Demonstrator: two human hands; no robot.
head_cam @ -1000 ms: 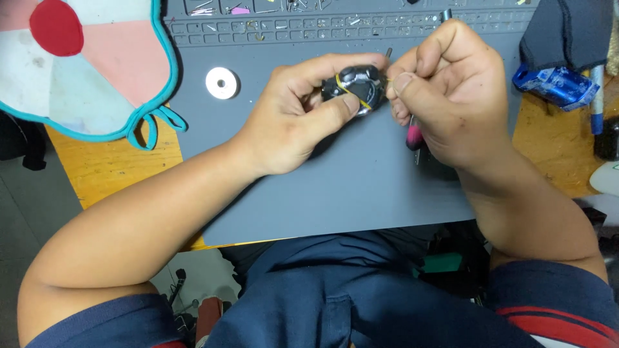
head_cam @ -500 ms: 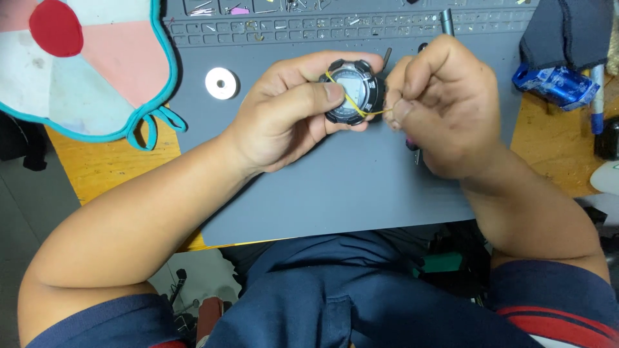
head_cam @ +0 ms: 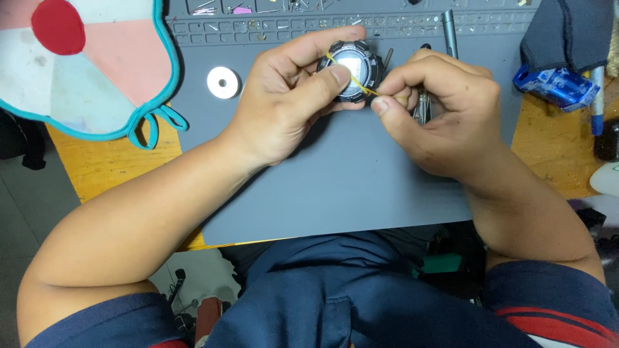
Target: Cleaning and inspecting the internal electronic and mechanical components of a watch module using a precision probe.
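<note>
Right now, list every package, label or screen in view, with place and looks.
Watch: held in the left hand, round black case, pale blank screen, yellow strip across it.
Blue packet: right edge of the wooden table, crinkled, shiny, under dark cloth.

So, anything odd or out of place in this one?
Only one thing: a thin yellow strip runs across the face of the watch body, held by the left hand and pinched by the right hand. Nothing looks spilled or broken.

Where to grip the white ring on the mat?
White ring lies flat on the grey mat, clear of both hands. Probably best from straight above, fingertips pinching its outer rim on opposite sides; the centre hole looks too small to hook.
</note>
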